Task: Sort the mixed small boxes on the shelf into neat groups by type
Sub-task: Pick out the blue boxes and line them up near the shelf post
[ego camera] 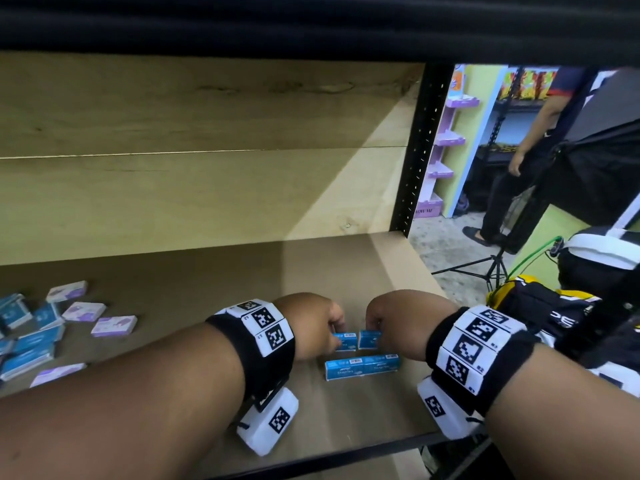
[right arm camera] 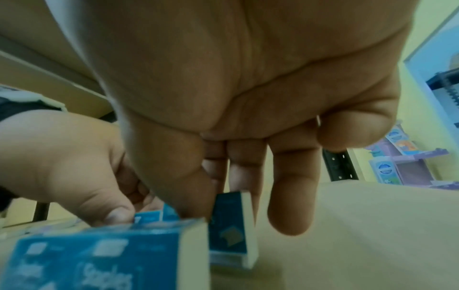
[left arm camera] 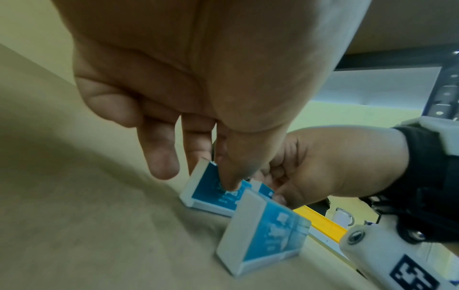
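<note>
Blue staple boxes [ego camera: 362, 366] lie in a row near the shelf's [ego camera: 346, 420] front; just behind, left hand [ego camera: 317, 327] and right hand [ego camera: 391, 322] each pinch one box, ends nearly touching.

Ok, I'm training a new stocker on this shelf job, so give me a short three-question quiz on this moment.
1. True or false: the left hand and right hand each hold a blue box.
2. What colour are the other boxes in the pile? A green, B purple, C red.
3. Fill in: the front blue boxes read "____".

Key: 1 true; 2 B; 3 Staples.
</note>
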